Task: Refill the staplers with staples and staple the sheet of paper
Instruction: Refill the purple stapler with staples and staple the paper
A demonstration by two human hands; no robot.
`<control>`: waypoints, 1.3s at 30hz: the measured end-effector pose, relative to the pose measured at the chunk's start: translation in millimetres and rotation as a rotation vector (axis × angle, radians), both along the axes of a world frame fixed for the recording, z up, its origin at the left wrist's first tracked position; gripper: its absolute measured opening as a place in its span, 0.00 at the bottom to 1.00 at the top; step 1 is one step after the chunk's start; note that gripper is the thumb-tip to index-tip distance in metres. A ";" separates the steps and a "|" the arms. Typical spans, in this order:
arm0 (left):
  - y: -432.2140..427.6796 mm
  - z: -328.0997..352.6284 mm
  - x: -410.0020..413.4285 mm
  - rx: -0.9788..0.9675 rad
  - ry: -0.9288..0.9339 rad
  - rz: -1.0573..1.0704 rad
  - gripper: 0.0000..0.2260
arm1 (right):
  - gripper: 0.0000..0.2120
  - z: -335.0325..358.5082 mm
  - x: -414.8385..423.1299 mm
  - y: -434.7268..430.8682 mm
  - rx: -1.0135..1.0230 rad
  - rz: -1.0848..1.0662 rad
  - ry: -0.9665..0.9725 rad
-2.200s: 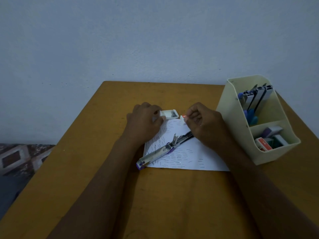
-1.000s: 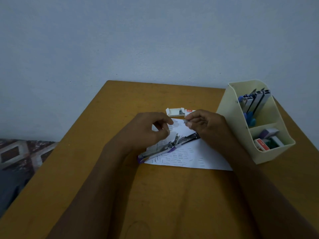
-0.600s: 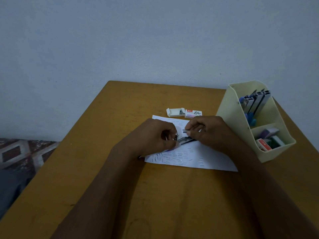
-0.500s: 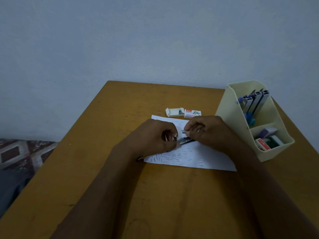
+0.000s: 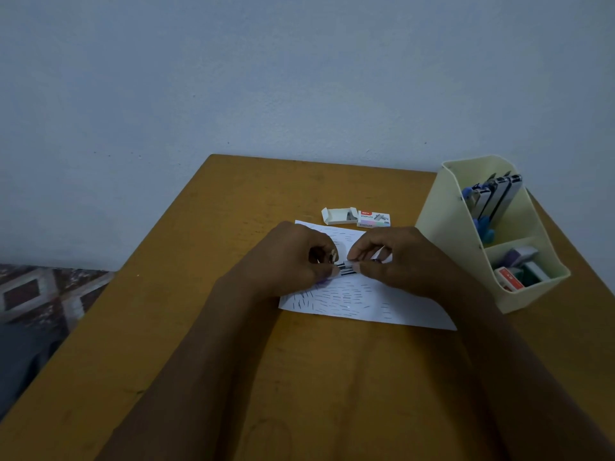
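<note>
Head view. An ochre wooden table [image 5: 233,327] stands against a pale blue-grey wall [image 5: 299,78]. A white sheet of paper [image 5: 349,301], covered with many short dark staple marks, lies flat near the table's middle. Both hands meet above its upper half.

The left hand [image 5: 286,261] has its fingers curled around a dark metal stapler with purple trim [image 5: 346,271]. Only a short black-and-silver section of the stapler shows between the two hands, over the sheet. Whether it touches the paper cannot be told.

The right hand [image 5: 402,261] pinches a small silvery strip [image 5: 350,260] between thumb and forefinger, directly above the exposed part of the stapler. The remaining fingers are bent. The strip is too small to identify with certainty.

Just beyond the far edge of the sheet lies an open white cardboard tray [image 5: 337,216]. It touches a white printed staple-box sleeve [image 5: 372,219] on its right.

At the right side of the table stands a cream plastic desk organiser [image 5: 446,234]. Its rear compartment holds several upright dark and silver staplers [image 5: 496,197]. Its lower front compartment holds small coloured boxes [image 5: 509,277], one red and white and one green.
</note>
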State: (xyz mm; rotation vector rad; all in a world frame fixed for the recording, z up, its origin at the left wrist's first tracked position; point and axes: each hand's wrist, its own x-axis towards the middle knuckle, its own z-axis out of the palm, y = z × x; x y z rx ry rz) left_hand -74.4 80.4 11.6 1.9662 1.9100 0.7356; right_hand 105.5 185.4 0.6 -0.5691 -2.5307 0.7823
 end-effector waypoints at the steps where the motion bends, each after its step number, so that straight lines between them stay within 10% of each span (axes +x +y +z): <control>1: -0.2 -0.1 0.1 -0.004 -0.001 0.000 0.07 | 0.06 -0.3 0.2 0.4 0.003 0.002 -0.006; 39: -1.8 2.8 -6.9 -0.062 -0.022 0.045 0.08 | 0.09 0.0 4.7 5.3 0.060 0.024 -0.102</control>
